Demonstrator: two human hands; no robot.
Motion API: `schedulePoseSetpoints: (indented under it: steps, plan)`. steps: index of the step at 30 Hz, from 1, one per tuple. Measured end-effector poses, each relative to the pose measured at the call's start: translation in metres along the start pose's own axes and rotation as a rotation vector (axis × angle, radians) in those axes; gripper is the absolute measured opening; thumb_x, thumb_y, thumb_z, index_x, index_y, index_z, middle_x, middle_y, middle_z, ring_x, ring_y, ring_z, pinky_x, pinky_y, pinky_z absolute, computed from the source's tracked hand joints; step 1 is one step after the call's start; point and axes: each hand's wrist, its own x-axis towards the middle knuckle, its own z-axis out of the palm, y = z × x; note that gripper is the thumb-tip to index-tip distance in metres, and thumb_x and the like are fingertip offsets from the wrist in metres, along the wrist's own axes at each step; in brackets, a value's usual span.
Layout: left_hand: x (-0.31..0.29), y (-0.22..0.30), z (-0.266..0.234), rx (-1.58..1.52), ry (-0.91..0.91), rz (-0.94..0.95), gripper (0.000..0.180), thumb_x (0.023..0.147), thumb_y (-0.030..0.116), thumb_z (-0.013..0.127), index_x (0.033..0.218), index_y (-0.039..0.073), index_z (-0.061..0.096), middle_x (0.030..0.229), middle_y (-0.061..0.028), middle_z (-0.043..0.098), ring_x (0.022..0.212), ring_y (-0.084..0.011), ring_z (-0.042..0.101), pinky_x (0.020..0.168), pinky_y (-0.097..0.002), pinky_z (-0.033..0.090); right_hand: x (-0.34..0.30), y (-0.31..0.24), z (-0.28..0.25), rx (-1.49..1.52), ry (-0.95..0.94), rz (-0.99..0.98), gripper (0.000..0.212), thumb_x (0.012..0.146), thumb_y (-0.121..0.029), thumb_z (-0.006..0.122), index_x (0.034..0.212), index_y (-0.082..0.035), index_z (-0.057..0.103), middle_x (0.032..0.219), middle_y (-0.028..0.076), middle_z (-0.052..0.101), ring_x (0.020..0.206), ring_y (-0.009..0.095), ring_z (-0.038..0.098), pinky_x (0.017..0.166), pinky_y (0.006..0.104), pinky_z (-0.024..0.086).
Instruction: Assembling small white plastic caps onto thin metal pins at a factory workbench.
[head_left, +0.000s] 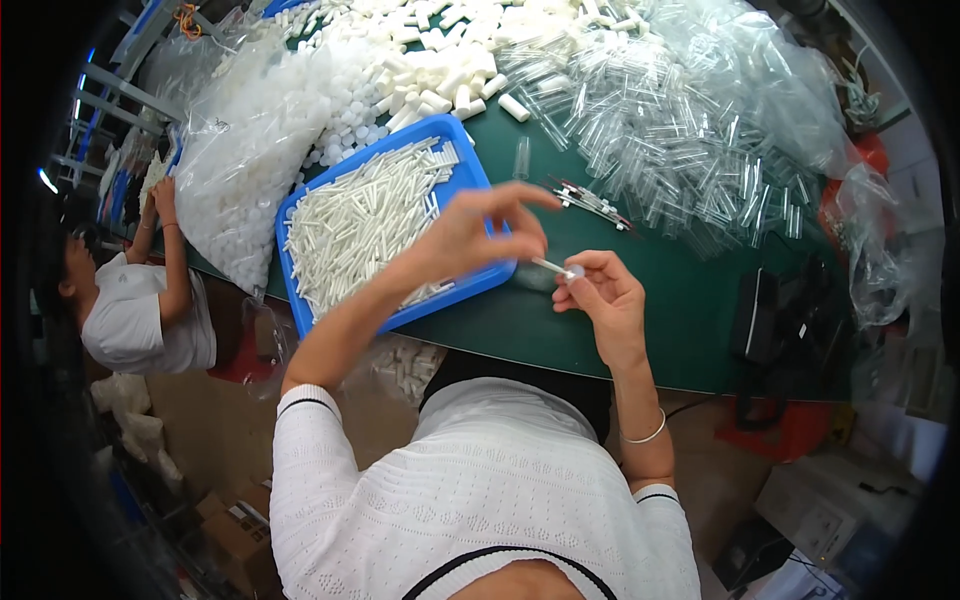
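My right hand is closed, its thumb and fingers pinching a small translucent white cap. A thin white stick juts from the cap toward my left hand. That hand hovers over the right edge of the blue tray, slightly blurred, with its fingers apart and nothing visible between them. Short white sticks fill most of the tray in a loose heap.
Beyond the tray lie white cylinders and translucent caps spilling from a plastic bag. Clear tubes pile up at far right on the green table. Slim tools lie before them. Another person works at left.
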Motion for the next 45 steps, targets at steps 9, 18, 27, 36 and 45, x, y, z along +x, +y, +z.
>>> schedulePoseSetpoints:
  steps: [9,18,27,36,45]
  plan:
    - [0.127,-0.116,-0.077,1.368,0.403,0.276,0.011,0.074,0.008,0.062,0.084,0.010,0.065,0.084,-0.0101,0.058,0.089,-0.0276,0.056,0.074,-0.0396,0.048,-0.004,-0.004,-0.009,0.078,-0.031,-0.053,0.029,0.088,0.001,0.062,0.117,0.003,0.059,0.102,0.006,0.060,0.087,0.012,0.060,0.073,0.0252,0.053]
    - [0.070,-0.094,-0.054,1.140,0.429,0.266,0.025,0.077,0.009,0.066,0.102,0.009,0.065,0.095,-0.0105,0.064,0.091,-0.0301,0.060,0.079,-0.0428,0.048,0.006,-0.011,-0.017,0.099,-0.024,-0.055,0.025,0.091,-0.007,0.062,0.114,0.003,0.059,0.096,0.008,0.062,0.074,0.011,0.060,0.063,0.0246,0.052]
    - [0.085,-0.087,-0.040,1.187,0.310,-0.177,0.023,0.084,0.028,0.062,0.080,0.007,0.070,0.077,-0.0145,0.067,0.080,-0.0350,0.062,0.071,-0.0480,0.046,-0.003,-0.001,-0.014,0.045,-0.017,-0.023,0.025,0.092,-0.009,0.062,0.114,0.003,0.059,0.096,0.009,0.063,0.073,0.012,0.061,0.063,0.0244,0.052]
    - [0.109,-0.099,-0.020,0.948,0.442,-0.101,0.034,0.084,0.037,0.063,0.078,0.003,0.066,0.076,-0.0163,0.067,0.079,-0.0355,0.064,0.070,-0.0466,0.049,-0.003,0.001,-0.010,-0.002,-0.030,-0.027,0.025,0.092,-0.008,0.062,0.114,0.003,0.059,0.098,0.010,0.063,0.073,0.012,0.060,0.063,0.0244,0.052]
    - [0.076,-0.049,-0.003,0.781,0.401,-0.026,0.030,0.089,0.032,0.060,0.092,0.002,0.062,0.081,-0.0171,0.067,0.073,-0.0333,0.065,0.066,-0.0420,0.050,-0.008,-0.001,-0.025,-0.026,0.046,-0.132,0.023,0.092,-0.008,0.062,0.111,0.003,0.061,0.097,0.006,0.062,0.076,0.010,0.060,0.061,0.0229,0.052]
